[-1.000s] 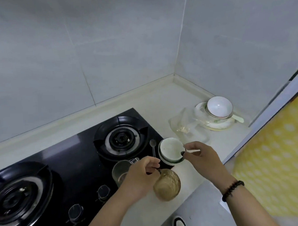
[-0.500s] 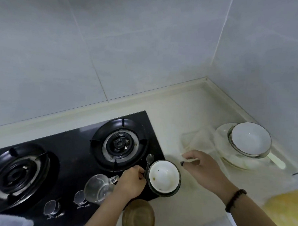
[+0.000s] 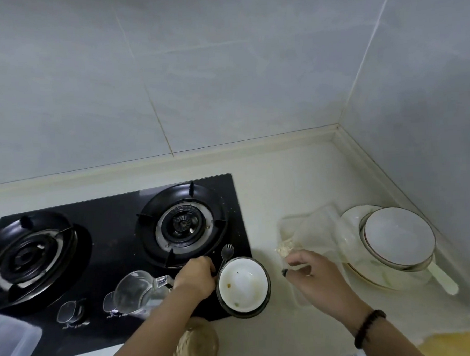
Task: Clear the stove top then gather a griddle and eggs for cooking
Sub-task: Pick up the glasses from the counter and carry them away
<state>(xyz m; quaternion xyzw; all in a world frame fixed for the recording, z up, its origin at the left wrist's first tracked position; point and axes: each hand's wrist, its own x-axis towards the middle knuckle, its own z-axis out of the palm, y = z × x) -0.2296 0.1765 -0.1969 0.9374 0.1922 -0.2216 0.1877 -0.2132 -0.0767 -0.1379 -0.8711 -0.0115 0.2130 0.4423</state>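
Observation:
The black glass stove top (image 3: 114,218) has two burners, with nothing on either one. Near its front edge stands a clear glass measuring jug (image 3: 136,292). A dirty white bowl with a dark rim (image 3: 242,285) sits on its front right corner. A dark fork (image 3: 227,251) lies just behind the bowl. My left hand (image 3: 196,276) is curled beside the bowl, gripping the fork's handle. On the counter to the right, my right hand (image 3: 313,278) pinches the near edge of a clear plastic bag (image 3: 311,228) holding crumbs. No griddle or eggs are in view.
White bowls stacked on a plate (image 3: 398,240), with a white spoon handle sticking out, fill the counter's right corner by the wall. A brown ribbed cup (image 3: 195,346) stands at the counter's front edge under my left arm. A clear plastic tub (image 3: 9,343) is at lower left.
My view swung right and down over the stove. My left hand left the brown cup and went to the fork by the bowl. My right hand moved off the bowl's rim to the plastic bag.

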